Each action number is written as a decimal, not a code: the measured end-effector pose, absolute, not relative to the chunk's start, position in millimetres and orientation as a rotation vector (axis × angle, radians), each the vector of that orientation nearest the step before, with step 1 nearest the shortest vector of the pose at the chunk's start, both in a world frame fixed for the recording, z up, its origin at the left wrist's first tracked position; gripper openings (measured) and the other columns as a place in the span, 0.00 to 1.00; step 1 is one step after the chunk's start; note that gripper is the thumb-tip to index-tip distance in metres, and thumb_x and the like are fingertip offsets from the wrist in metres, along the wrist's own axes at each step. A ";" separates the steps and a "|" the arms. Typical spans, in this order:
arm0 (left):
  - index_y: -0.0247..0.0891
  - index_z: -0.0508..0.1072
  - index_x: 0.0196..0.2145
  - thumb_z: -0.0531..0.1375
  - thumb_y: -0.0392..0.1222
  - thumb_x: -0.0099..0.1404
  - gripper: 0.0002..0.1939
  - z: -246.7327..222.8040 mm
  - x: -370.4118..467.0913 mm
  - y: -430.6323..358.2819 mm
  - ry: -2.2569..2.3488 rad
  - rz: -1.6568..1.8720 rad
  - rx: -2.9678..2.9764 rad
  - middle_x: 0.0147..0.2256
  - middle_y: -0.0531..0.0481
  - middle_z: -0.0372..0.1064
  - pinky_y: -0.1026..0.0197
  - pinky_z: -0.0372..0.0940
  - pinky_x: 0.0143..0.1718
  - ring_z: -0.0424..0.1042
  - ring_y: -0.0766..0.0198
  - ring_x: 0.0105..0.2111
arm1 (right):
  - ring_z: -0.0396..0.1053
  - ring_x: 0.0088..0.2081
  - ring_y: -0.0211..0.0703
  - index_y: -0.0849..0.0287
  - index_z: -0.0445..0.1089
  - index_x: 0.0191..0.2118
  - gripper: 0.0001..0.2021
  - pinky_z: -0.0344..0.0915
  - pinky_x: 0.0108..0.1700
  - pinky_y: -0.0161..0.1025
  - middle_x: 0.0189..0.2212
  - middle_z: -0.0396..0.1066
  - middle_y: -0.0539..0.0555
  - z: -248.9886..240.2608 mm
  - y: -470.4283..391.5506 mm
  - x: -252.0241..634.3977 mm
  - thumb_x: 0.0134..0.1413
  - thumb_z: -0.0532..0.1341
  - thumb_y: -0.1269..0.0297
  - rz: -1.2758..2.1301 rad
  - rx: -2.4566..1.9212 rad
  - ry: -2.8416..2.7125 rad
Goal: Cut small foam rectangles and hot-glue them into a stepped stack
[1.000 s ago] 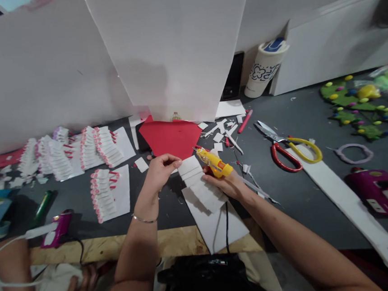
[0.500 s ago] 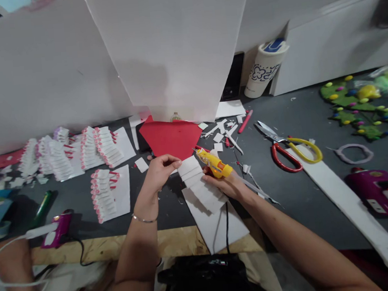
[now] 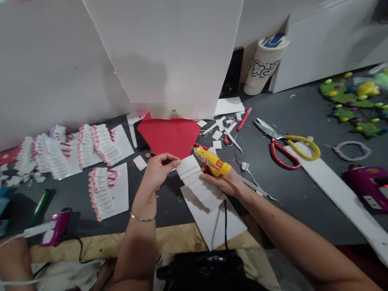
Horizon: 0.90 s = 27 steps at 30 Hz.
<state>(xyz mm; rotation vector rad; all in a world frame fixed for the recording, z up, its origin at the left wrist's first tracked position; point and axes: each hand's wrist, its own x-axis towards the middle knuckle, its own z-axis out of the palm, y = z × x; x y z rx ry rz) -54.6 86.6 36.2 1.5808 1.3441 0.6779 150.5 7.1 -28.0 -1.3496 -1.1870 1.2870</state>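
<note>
Between my two hands is a strip of overlapping white pieces (image 3: 197, 183). My left hand (image 3: 158, 172) pinches its upper left corner between thumb and fingers. A yellow glue gun (image 3: 212, 161) is in the grip of my right hand (image 3: 230, 184), its nozzle pointing up and left above the strip's far edge. My right thumb touches the strip's right side; the other fingers are mostly hidden. Below the strip, a white card (image 3: 218, 229) lies over the table's near edge, with a black cord (image 3: 226, 224) running across it.
Red-handled and yellow-handled scissors (image 3: 278, 140) lie right, near a long white strip (image 3: 348, 204). White scraps (image 3: 225, 131) surround a red sheet (image 3: 171, 138). Pleated white pieces on card (image 3: 105, 194) lie left. A white cup (image 3: 258, 69) stands behind. Another person's arm (image 3: 14, 270) is at lower left.
The view has shifted slightly. Both hands keep almost the same pose, with the strip pinched on the left and the glue gun held on the right.
</note>
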 end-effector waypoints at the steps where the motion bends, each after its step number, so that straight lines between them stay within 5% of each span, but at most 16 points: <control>1: 0.38 0.77 0.28 0.66 0.44 0.54 0.07 35.8 -54.6 86.6 1.346 0.680 1.576 0.28 0.50 0.75 0.58 0.66 0.39 0.71 0.63 0.30 | 0.75 0.38 0.47 0.57 0.73 0.35 0.15 0.70 0.45 0.43 0.36 0.78 0.54 -27.4 7.2 150.4 0.45 0.67 0.51 1.287 -1.349 -1.179; 27: 0.39 0.77 0.28 0.66 0.45 0.54 0.08 35.4 -56.1 86.7 1.368 0.727 1.586 0.29 0.49 0.76 0.57 0.66 0.40 0.71 0.62 0.31 | 0.75 0.37 0.47 0.57 0.74 0.36 0.16 0.72 0.44 0.44 0.36 0.79 0.54 -30.9 6.4 149.5 0.46 0.67 0.51 1.269 -1.344 -1.198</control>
